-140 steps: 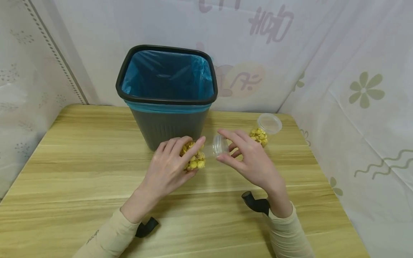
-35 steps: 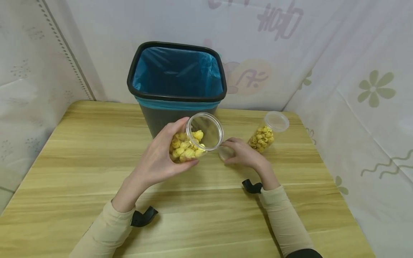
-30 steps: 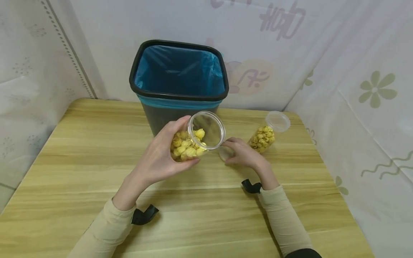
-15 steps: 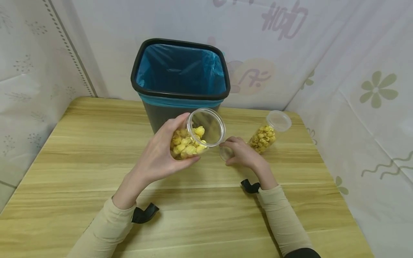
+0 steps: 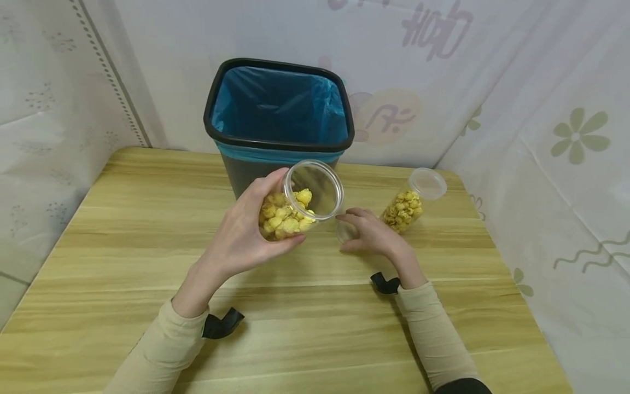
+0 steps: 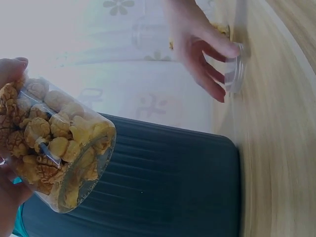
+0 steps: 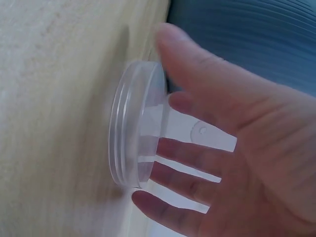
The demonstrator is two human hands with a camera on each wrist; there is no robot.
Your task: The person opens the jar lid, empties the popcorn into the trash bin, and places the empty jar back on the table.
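My left hand point(image 5: 241, 230) grips a clear plastic jar point(image 5: 320, 189), which is tilted with its uncovered mouth facing up and to the right. Yellow caramel popcorn point(image 5: 285, 216) fills the lower part; the left wrist view shows the jar's base and the popcorn point(image 6: 44, 133) through the wall. Low over the table, my right hand point(image 5: 371, 232) is spread around a clear round lid point(image 7: 136, 123). In the right wrist view the thumb stands off the lid, while the other fingers are close behind it. Whether they touch it I cannot tell.
A dark bin point(image 5: 241, 174) with a blue liner point(image 5: 280, 104) stands at the back of the wooden table point(image 5: 305, 323), just behind the held jar. A second popcorn jar point(image 5: 403, 210), lidded, stands upright to the right of my right hand. Patterned curtains point(image 5: 531, 109) surround the table.
Earlier the right hand held the lid beside the jar; it has since gone down to the table with it, and its fingers now spread wider. The left hand has tilted and raised the jar.
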